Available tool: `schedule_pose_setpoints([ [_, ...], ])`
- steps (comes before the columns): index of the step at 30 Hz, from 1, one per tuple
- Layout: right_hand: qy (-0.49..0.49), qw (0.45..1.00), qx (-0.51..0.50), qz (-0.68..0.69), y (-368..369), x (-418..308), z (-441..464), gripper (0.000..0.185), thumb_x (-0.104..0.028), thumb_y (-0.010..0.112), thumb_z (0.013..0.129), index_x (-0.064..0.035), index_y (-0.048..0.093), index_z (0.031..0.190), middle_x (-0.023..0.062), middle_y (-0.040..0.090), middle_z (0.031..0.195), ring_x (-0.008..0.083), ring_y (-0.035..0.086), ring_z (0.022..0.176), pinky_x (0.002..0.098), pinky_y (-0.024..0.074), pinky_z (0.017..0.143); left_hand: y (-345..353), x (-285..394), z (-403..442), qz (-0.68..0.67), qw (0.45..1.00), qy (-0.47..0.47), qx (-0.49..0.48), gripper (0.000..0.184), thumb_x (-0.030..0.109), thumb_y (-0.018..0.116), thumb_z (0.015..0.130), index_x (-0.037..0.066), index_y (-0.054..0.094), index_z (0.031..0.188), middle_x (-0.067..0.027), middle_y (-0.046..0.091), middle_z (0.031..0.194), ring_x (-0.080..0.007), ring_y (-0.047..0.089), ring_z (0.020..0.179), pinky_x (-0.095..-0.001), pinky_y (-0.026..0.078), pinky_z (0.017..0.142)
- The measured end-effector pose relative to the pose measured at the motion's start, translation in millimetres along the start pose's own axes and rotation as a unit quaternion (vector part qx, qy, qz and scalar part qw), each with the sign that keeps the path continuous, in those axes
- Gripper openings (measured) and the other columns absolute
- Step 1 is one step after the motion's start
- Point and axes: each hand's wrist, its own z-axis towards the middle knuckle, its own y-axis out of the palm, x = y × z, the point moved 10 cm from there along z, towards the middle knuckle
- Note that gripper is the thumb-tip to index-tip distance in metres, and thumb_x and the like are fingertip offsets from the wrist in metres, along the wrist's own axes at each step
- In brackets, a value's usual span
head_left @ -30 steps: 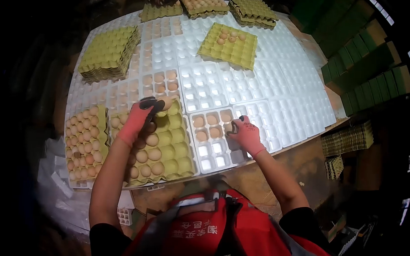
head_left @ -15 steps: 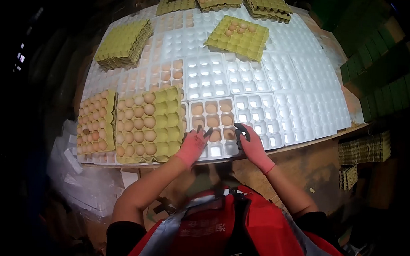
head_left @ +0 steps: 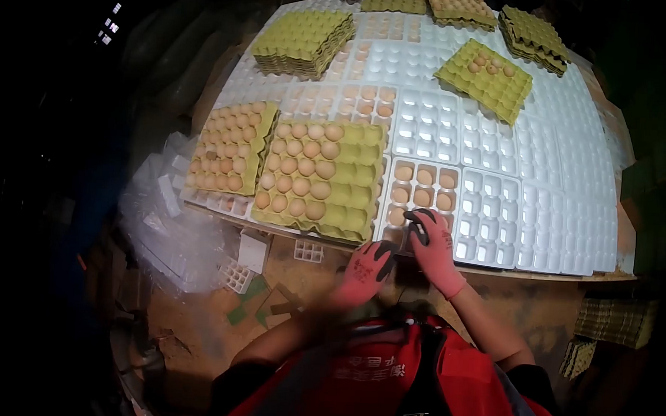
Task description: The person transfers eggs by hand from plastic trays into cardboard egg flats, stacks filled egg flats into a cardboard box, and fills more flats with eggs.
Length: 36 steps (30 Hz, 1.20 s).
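Observation:
Both hands wear pink gloves with dark fingertips. My right hand (head_left: 431, 238) is over a white plastic egg tray (head_left: 456, 185) at the table's front edge. Its fingers are bent, with the tips beside a brown egg (head_left: 397, 216); what lies between them is hidden. More eggs fill the tray's back rows. My left hand (head_left: 369, 265) is lower, at the tray's near left corner, its fingers curled in; I cannot make out anything inside them. Just left of the tray lies a yellow-green pulp egg carton (head_left: 356, 181), its left columns filled with eggs and its right columns bare.
Another full egg carton (head_left: 230, 148) lies farther left. A stack of pulp cartons (head_left: 303, 43) stands at the back left. A carton with several eggs (head_left: 487, 79) rests on white trays at the back right. Plastic wrap (head_left: 172, 223) hangs off the left side; stacked cartons (head_left: 616, 322) are at lower right.
My view has turned, so the table appears farther right. My left hand has drawn back from over the tray to its near edge. My right hand has moved left over the tray's eggs.

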Motion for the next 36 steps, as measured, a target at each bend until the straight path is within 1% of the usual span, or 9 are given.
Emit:
schedule_pose_setpoints([
  [5,-0.228,0.962,-0.128,-0.084,165,-100,31,0.051,-0.017,0.074,0.074,-0.0097,0.055,0.121,0.0141,0.056,0.114,0.0309,0.056,0.106,0.0428,0.0481,0.086,-187,-112,-26,0.074,0.970,-0.171,0.157,0.048,0.011,0.065,0.076,0.003,0.061,0.123,-0.0184,0.057,0.119,-0.0379,0.051,0.113,-0.0475,0.041,0.100],
  [11,-0.040,0.984,-0.174,-0.007,206,-58,67,0.040,-0.018,0.071,0.079,-0.0059,0.054,0.113,0.0130,0.060,0.105,0.0312,0.060,0.100,0.0421,0.0490,0.083,-128,-159,14,0.196,0.975,0.089,-0.048,0.053,0.011,0.066,0.076,0.000,0.052,0.126,-0.0176,0.054,0.124,-0.0341,0.051,0.117,-0.0424,0.040,0.101],
  [15,0.118,0.977,-0.118,0.136,172,-15,90,0.034,-0.027,0.070,0.086,-0.0030,0.060,0.108,0.0154,0.059,0.104,0.0330,0.064,0.093,0.0432,0.0512,0.079,-164,-190,25,-0.122,0.991,-0.047,-0.040,0.047,0.013,0.070,0.084,0.004,0.051,0.126,-0.0164,0.057,0.120,-0.0359,0.060,0.106,-0.0412,0.052,0.088],
  [18,-0.017,0.935,-0.187,-0.300,199,-68,94,0.040,-0.031,0.074,0.081,-0.0046,0.060,0.107,0.0163,0.055,0.114,0.0339,0.061,0.101,0.0440,0.0513,0.080,-134,-254,21,-0.683,0.691,-0.230,0.057,0.033,0.018,0.064,0.091,0.005,0.054,0.119,-0.0041,0.060,0.106,-0.0234,0.063,0.094,-0.0364,0.055,0.078],
  [21,-0.042,0.913,-0.197,-0.354,225,-47,102,0.044,-0.030,0.077,0.077,-0.0052,0.059,0.109,0.0170,0.055,0.114,0.0338,0.059,0.104,0.0449,0.0512,0.080,-165,-217,63,-0.204,0.978,-0.036,-0.031,0.035,0.026,0.066,0.091,0.006,0.055,0.117,-0.0076,0.059,0.105,-0.0234,0.064,0.090,-0.0353,0.053,0.079],
  [25,0.222,0.937,-0.086,0.255,163,-14,109,0.048,-0.016,0.072,0.079,-0.0119,0.058,0.124,0.0199,0.055,0.123,0.0353,0.064,0.101,0.0439,0.0540,0.083,-138,-177,76,0.214,0.965,0.131,-0.078,0.034,0.023,0.073,0.078,0.008,0.061,0.106,-0.0116,0.061,0.104,-0.0290,0.059,0.106,-0.0398,0.051,0.083],
  [30,-0.013,0.945,-0.043,-0.325,178,-69,140,0.052,-0.014,0.070,0.077,-0.0165,0.058,0.127,0.0175,0.050,0.131,0.0376,0.057,0.111,0.0426,0.0560,0.082,-176,-212,74,-0.151,0.988,0.012,0.015,0.040,0.017,0.071,0.085,0.007,0.056,0.121,-0.0093,0.063,0.089,-0.0282,0.065,0.077,-0.0374,0.052,0.069],
  [32,-0.040,0.888,-0.040,-0.456,228,-46,152,0.019,-0.016,0.063,0.081,-0.0114,0.072,0.097,0.0128,0.053,0.117,0.0329,0.055,0.101,0.0406,0.0552,0.070,-147,-251,63,-0.670,0.698,-0.229,-0.109,0.044,0.016,0.070,0.089,0.007,0.054,0.129,0.0015,0.062,0.094,-0.0115,0.061,0.077,-0.0264,0.052,0.067],
  [36,-0.008,0.951,0.008,-0.310,209,-47,150,0.021,-0.021,0.066,0.080,-0.0098,0.070,0.097,0.0160,0.054,0.119,0.0353,0.056,0.103,0.0424,0.0522,0.079,-197,-218,108,-0.103,0.992,0.072,0.007,0.048,0.010,0.070,0.078,0.007,0.061,0.124,-0.0131,0.053,0.134,-0.0318,0.057,0.114,-0.0418,0.050,0.093],
])
